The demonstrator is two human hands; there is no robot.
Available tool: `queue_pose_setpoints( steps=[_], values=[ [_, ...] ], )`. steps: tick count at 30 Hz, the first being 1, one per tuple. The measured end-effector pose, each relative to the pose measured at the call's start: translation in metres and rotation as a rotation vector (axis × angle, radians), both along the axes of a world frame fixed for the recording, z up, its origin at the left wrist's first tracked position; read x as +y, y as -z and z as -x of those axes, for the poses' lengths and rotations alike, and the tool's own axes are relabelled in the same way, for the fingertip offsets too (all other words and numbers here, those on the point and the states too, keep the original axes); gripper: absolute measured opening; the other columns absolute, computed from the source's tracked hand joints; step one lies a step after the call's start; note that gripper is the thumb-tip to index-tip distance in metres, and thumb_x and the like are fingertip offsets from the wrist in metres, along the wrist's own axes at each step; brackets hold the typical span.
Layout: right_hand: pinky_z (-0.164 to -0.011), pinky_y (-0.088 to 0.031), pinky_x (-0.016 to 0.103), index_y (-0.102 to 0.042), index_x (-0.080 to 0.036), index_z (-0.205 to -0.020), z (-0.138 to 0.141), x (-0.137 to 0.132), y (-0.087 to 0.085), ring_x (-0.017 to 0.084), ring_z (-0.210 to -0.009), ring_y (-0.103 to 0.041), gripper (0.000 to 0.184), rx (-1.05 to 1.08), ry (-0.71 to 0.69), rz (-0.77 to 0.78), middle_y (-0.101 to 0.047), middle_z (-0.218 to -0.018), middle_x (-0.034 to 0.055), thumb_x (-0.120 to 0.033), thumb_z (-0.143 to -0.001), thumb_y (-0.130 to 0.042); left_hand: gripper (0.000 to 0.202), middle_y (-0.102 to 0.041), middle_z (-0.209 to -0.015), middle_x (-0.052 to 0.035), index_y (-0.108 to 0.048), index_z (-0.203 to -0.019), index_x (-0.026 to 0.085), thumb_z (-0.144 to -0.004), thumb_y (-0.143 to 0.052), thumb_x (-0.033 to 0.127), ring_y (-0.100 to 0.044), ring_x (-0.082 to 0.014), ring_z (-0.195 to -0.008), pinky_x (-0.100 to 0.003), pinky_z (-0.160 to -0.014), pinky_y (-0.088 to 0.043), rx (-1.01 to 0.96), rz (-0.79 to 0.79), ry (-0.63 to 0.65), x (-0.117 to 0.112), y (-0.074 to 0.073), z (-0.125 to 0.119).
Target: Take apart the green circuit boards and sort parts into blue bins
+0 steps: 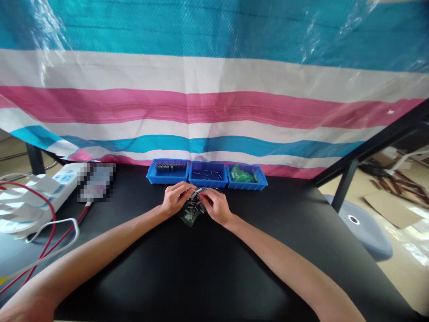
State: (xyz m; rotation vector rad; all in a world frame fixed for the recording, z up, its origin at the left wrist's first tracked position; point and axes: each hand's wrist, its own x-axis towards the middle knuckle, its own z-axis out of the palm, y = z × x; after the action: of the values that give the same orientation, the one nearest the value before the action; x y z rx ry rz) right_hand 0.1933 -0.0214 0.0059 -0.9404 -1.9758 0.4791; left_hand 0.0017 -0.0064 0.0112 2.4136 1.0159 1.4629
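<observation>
My left hand (174, 199) and my right hand (217, 206) meet over a small heap of metal pins (195, 205) on the black table. The fingers of both hands are closed in a pinch. Around their tips are small silvery pieces, too fine to name for sure. Under the heap, a clear plastic bag (189, 216) lies on the tabletop, with some pins over it. Just behind my hands stand three blue bins in a row. Short metal cylinders are lined up in the left bin (167, 180), loose pins lie scattered in the middle bin (208, 183), and green plastic (243, 174) fills part of the right bin (248, 185).
A white power strip (69, 176) with plugs, red and white cables (53, 214) and a blurred-out phone-like object (97, 181) occupy the table's left side. A striped tarp (214, 107) hangs behind the bins. Beyond the right edge are a black frame leg (345, 185) and a grey stool (365, 230).
</observation>
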Motion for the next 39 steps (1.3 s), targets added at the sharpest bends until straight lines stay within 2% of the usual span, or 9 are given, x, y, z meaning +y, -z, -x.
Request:
queue_pose_setpoints(
  steps=[4, 8, 11, 19, 23, 26, 31, 35, 39],
  values=[
    [-0.072, -0.049, 0.025, -0.063, -0.019, -0.089, -0.001, -0.001, -0.001, 0.016, -0.077, -0.064, 0.017, 0.010, -0.017, -0.006, -0.067, -0.083, 0.0047, -0.026, -0.094, -0.049, 0.018, -0.070, -0.084, -0.0049, -0.067, -0.093, 0.016, -0.093, -0.050, 0.020, -0.064, -0.0118, -0.074, -0.020, -0.068, -0.050, -0.011, 0.043, -0.005, 0.000, -0.001, 0.000],
    [-0.069, -0.048, 0.025, -0.063, -0.019, -0.085, -0.002, -0.003, -0.004, 0.015, -0.073, -0.063, 0.019, 0.042, 0.028, -0.012, -0.066, -0.079, 0.0041, -0.027, -0.094, -0.048, 0.019, -0.068, -0.081, -0.0043, -0.066, -0.088, 0.015, -0.094, -0.049, 0.021, -0.063, -0.0115, -0.072, -0.020, -0.068, -0.049, -0.026, 0.077, -0.023, 0.001, -0.001, -0.001],
    [-0.068, -0.048, 0.024, -0.062, -0.019, -0.085, -0.002, -0.002, -0.004, 0.015, -0.071, -0.063, 0.019, 0.059, 0.043, -0.025, -0.067, -0.078, 0.0040, -0.027, -0.095, -0.048, 0.016, -0.069, -0.083, -0.0043, -0.066, -0.091, 0.016, -0.092, -0.053, 0.023, -0.064, -0.0116, -0.072, -0.020, -0.066, -0.049, -0.005, 0.066, -0.020, 0.002, 0.001, -0.001],
    [-0.071, -0.050, 0.026, -0.065, -0.019, -0.090, 0.000, 0.001, 0.003, 0.016, -0.074, -0.064, 0.015, 0.033, -0.033, -0.033, -0.067, -0.082, 0.0048, -0.024, -0.093, -0.050, 0.016, -0.070, -0.083, -0.0041, -0.068, -0.098, 0.017, -0.091, -0.055, 0.024, -0.064, -0.0113, -0.071, -0.019, -0.064, -0.048, 0.019, 0.049, -0.039, 0.002, 0.002, -0.001],
    [-0.069, -0.049, 0.025, -0.066, -0.018, -0.087, -0.001, -0.001, 0.001, 0.015, -0.071, -0.062, 0.016, 0.060, 0.003, -0.031, -0.067, -0.079, 0.0043, -0.025, -0.092, -0.052, 0.018, -0.070, -0.084, -0.0047, -0.068, -0.098, 0.017, -0.092, -0.053, 0.025, -0.065, -0.0118, -0.071, -0.020, -0.064, -0.049, 0.022, 0.058, -0.039, 0.002, 0.001, -0.001],
    [-0.065, -0.048, 0.025, -0.066, -0.017, -0.082, -0.002, -0.001, -0.004, 0.015, -0.066, -0.060, 0.020, 0.134, 0.101, 0.021, -0.065, -0.073, 0.0032, -0.029, -0.092, -0.052, 0.018, -0.070, -0.084, -0.0046, -0.067, -0.096, 0.017, -0.093, -0.052, 0.025, -0.065, -0.0118, -0.071, -0.020, -0.065, -0.049, 0.015, 0.053, -0.030, 0.002, 0.001, -0.001],
    [-0.053, -0.044, 0.024, -0.068, -0.016, -0.083, -0.006, 0.011, -0.007, 0.014, -0.056, -0.055, 0.030, 0.338, 0.266, 0.254, -0.062, -0.064, 0.0016, -0.041, -0.090, -0.053, 0.019, -0.070, -0.081, -0.0049, -0.066, -0.092, 0.016, -0.094, -0.050, 0.025, -0.064, -0.0122, -0.071, -0.021, -0.066, -0.050, 0.000, 0.052, -0.015, 0.002, -0.001, -0.002],
    [-0.049, -0.042, 0.024, -0.070, -0.016, -0.095, -0.007, 0.017, -0.008, 0.014, -0.053, -0.056, 0.031, 0.352, 0.193, 0.322, -0.066, -0.067, 0.0026, -0.042, -0.090, -0.053, 0.019, -0.069, -0.080, -0.0052, -0.066, -0.091, 0.015, -0.094, -0.050, 0.024, -0.064, -0.0122, -0.070, -0.021, -0.064, -0.049, -0.008, 0.048, -0.022, 0.002, -0.001, -0.003],
    [-0.061, -0.046, 0.024, -0.070, -0.018, -0.084, -0.008, 0.016, -0.014, 0.015, -0.066, -0.063, 0.019, 0.158, 0.171, 0.243, -0.070, -0.077, 0.0029, -0.030, -0.088, -0.056, 0.017, -0.068, -0.077, -0.0043, -0.066, -0.092, 0.015, -0.093, -0.051, 0.022, -0.063, -0.0112, -0.067, -0.019, -0.062, -0.047, -0.008, 0.048, -0.034, 0.001, 0.000, -0.002]
  ],
)
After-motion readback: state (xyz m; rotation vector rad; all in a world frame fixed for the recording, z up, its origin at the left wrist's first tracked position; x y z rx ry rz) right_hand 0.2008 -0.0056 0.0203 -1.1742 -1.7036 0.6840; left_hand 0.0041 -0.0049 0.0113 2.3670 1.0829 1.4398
